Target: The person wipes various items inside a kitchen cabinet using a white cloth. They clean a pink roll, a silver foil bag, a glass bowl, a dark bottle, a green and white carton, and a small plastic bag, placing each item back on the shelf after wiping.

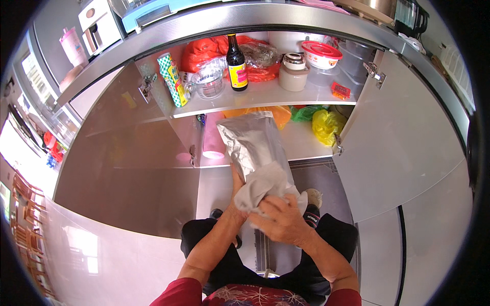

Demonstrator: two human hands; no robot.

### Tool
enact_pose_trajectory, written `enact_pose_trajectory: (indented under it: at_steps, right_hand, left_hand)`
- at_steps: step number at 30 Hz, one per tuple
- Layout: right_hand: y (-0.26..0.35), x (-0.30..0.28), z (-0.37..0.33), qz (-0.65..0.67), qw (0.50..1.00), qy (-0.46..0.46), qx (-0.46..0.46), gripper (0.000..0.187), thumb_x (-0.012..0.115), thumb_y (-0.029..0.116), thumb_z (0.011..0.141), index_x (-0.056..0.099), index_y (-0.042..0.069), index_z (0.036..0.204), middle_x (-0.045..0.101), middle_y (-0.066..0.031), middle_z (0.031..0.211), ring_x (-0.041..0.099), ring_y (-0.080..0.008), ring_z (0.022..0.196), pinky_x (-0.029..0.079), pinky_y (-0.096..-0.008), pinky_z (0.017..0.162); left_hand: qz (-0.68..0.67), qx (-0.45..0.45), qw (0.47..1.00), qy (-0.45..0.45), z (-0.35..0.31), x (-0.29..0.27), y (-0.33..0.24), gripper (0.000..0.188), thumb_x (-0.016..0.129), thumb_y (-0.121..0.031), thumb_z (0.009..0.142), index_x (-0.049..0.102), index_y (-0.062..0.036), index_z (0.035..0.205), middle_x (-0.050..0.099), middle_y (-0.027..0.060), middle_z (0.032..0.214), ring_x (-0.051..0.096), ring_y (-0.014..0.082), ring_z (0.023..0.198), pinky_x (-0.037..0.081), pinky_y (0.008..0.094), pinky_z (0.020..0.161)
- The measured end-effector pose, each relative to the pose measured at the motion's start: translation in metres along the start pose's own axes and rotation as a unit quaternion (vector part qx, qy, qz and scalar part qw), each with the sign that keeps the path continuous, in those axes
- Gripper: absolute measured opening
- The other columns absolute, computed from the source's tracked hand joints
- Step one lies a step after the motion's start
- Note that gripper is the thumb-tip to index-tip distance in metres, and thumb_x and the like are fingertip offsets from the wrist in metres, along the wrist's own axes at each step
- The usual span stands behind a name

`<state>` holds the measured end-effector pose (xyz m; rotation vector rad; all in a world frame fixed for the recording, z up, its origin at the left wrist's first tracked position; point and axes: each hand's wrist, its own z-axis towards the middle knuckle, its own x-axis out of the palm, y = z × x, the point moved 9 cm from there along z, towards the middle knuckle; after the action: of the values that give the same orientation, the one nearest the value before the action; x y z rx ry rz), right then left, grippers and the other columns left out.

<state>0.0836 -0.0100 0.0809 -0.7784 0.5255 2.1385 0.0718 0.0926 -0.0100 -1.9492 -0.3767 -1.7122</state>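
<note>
I hold a large silver foil bag [252,145] upright in front of an open cabinet. My left hand [237,196] grips the bag's crumpled lower end from the left side. My right hand [283,218] presses over the same crumpled end from the front. The bag's top reaches up to the lower shelf [306,145] of the cabinet. Both forearms come in from the bottom of the picture, above my dark trousers.
The upper shelf [265,97] carries a dark sauce bottle [237,64], a clear measuring jug [208,81], a green patterned carton [171,79], a lidded jar [294,71], a red-lidded bowl [321,53] and red bags. Yellow [326,125], green and orange bags and a pink cup [213,137] sit below. Both doors [403,143] stand open.
</note>
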Motion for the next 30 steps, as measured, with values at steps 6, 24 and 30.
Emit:
enact_pose_trajectory:
  at_steps: [6, 24, 30]
  right_hand:
    - [-0.102, -0.014, -0.028, 0.156, 0.896, -0.162, 0.382, 0.034, 0.061, 0.012, 0.077, 0.056, 0.009, 0.110, 0.055, -0.0088, 0.100, 0.051, -0.0201, 0.096, 0.039, -0.0359, 0.082]
    - [-0.139, 0.024, -0.063, 0.513, 0.554, -0.448, 0.479, 0.033, 0.052, 0.014, 0.088, 0.045, 0.003, 0.118, 0.055, -0.0054, 0.103, 0.050, -0.0105, 0.089, 0.042, -0.0238, 0.081]
    - [-0.109, 0.019, -0.043, 0.496, 0.627, -0.349, 0.488, 0.049, 0.047, 0.021, 0.091, 0.030, -0.001, 0.132, 0.048, -0.0115, 0.119, 0.044, -0.0177, 0.108, 0.034, -0.0279, 0.094]
  left_hand:
    - [0.225, 0.191, 0.928, -0.229, -0.019, 0.010, -0.037, 0.093, 0.029, -0.080, 0.073, 0.024, -0.0152, 0.140, 0.033, 0.0059, 0.139, 0.037, 0.0266, 0.124, 0.034, 0.0437, 0.100]
    - [0.227, 0.197, 0.921, -0.250, -0.020, -0.013, -0.014, 0.035, 0.068, -0.017, 0.077, 0.053, -0.0034, 0.106, 0.057, 0.0064, 0.099, 0.058, 0.0199, 0.085, 0.052, 0.0347, 0.073]
    - [0.134, 0.279, 0.933, -0.186, -0.006, 0.012, -0.010, 0.035, 0.064, -0.020, 0.078, 0.052, -0.0031, 0.106, 0.057, 0.0080, 0.103, 0.057, 0.0223, 0.093, 0.049, 0.0369, 0.083]
